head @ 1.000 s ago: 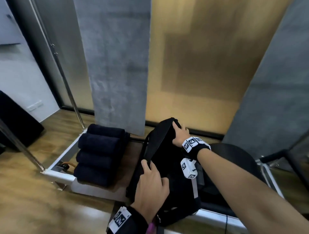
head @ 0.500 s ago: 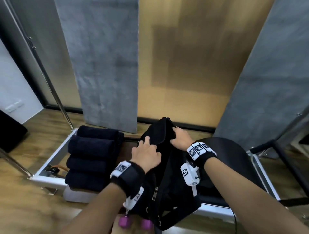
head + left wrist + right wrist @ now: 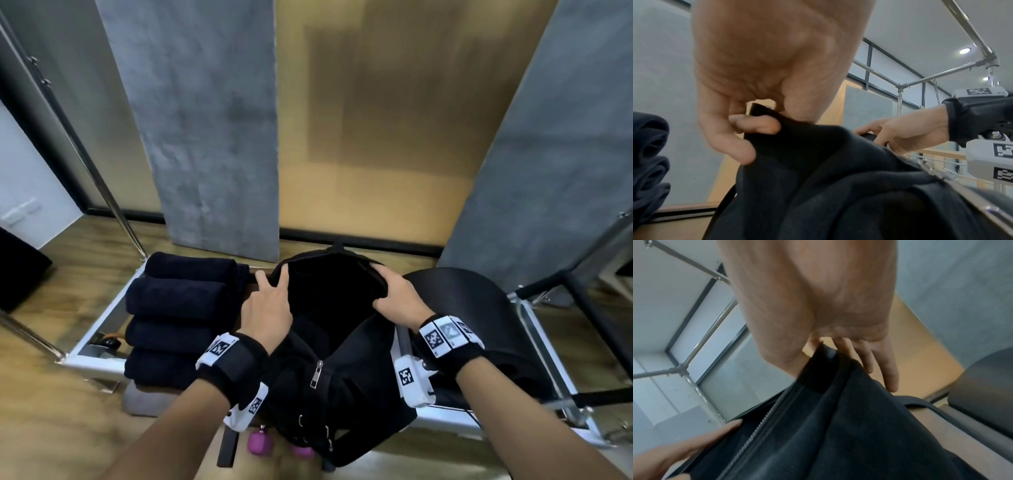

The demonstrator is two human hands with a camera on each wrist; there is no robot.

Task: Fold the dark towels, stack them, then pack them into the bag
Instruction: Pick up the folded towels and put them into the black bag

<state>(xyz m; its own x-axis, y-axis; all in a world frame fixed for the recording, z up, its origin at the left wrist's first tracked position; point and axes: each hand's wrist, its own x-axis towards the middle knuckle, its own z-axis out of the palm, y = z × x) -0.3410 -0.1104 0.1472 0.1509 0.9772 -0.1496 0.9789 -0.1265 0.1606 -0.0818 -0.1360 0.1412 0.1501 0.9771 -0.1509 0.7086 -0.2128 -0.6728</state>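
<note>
A black bag [image 3: 346, 387] stands upright on the white-framed platform, its mouth spread wide and dark inside. My left hand [image 3: 272, 291] pinches the left rim of the opening; in the left wrist view the left hand [image 3: 754, 125] has its thumb and fingers curled on the fabric edge. My right hand [image 3: 388, 287] grips the right rim, and the right wrist view shows the right hand [image 3: 830, 352] clamped over the edge beside the zipper [image 3: 758, 425]. Several folded dark towels [image 3: 178, 308] lie stacked just left of the bag, touched by neither hand.
A black padded seat [image 3: 479, 308] sits right of the bag on the white metal frame [image 3: 99, 356]. Purple dumbbells [image 3: 260, 443] lie near the bag's base. Slanting steel poles [image 3: 102, 181] rise at the left, and grey wall panels [image 3: 212, 137] stand behind.
My left hand went from the bag's near side up to its top rim. Both hands then drew apart, spreading the bag's mouth wide.
</note>
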